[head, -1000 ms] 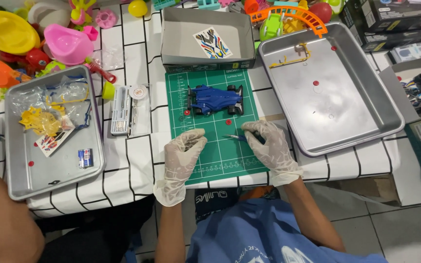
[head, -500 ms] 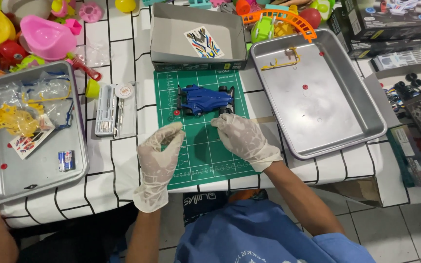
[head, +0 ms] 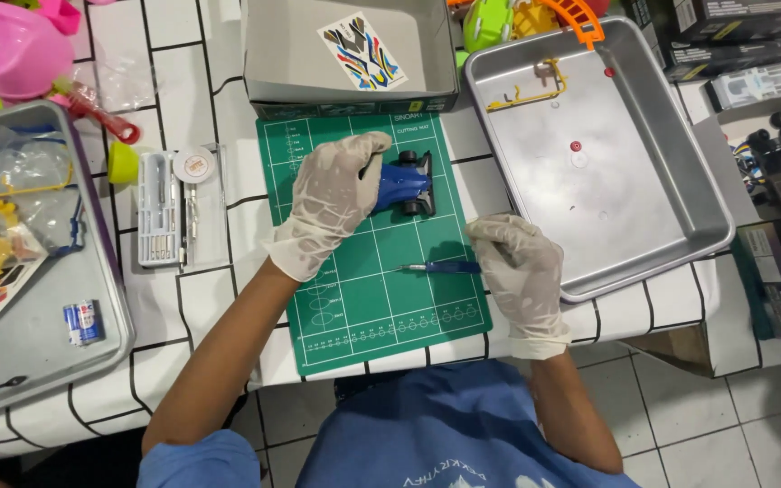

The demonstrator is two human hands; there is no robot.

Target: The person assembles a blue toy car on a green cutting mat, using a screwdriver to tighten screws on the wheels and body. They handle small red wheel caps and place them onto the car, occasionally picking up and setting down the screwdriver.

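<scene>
- You have one blue toy car (head: 404, 185), one blue-handled tool (head: 440, 267) and one green cutting mat (head: 363, 298) in front of you, with two metal trays: a right tray (head: 671, 226) and a left tray (head: 38, 361).
- Your left hand (head: 332, 199), gloved, lies over the car's left end with fingers curled loosely on it; the car sits on the mat, its black wheels showing just right of your fingers.
- Your right hand (head: 522, 271), gloved, rests flat with fingers together at the mat's right edge, fingertips on the tool's handle; whether it grips, you cannot tell.
- Just beyond your left hand stands one grey box (head: 273, 54) holding one multicoloured sticker sheet (head: 363, 50).
- Left of your left hand lie one white bit case (head: 157, 210) and one round white disc (head: 194, 165).
- One blue battery (head: 81, 323) lies in the left tray.
</scene>
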